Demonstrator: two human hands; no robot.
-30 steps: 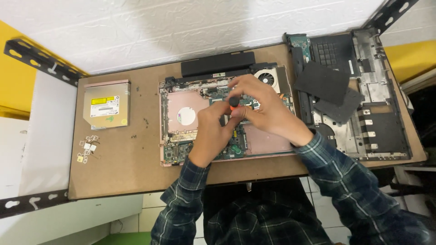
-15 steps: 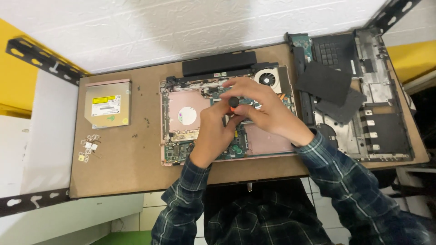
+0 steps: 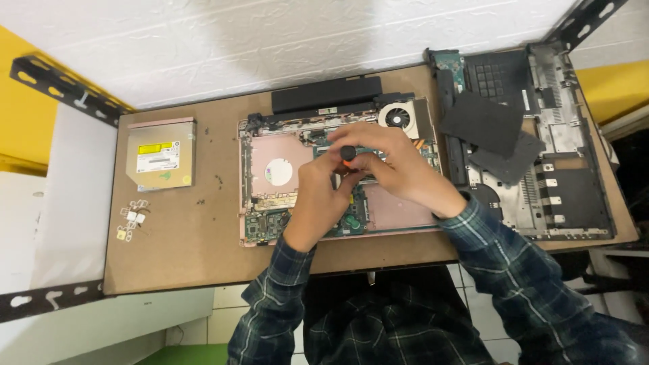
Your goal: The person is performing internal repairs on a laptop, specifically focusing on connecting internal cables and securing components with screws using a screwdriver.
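Little has moved since a second ago: both hands remain over the opened laptop chassis with pink shielding and green circuit board [image 3: 270, 196]. The right hand [image 3: 399, 165] pinches the black-capped, orange-collared screwdriver [image 3: 347, 155], standing upright on the board; the left hand [image 3: 323, 192] has its fingers pressed around the shaft below. A silver optical drive [image 3: 161, 154] lies well apart on the brown desk [image 3: 189, 250].

both hands meet at centre: left hand [image 3: 323, 192] fingers curled, right hand [image 3: 395, 165] arched over it, fingers pinched
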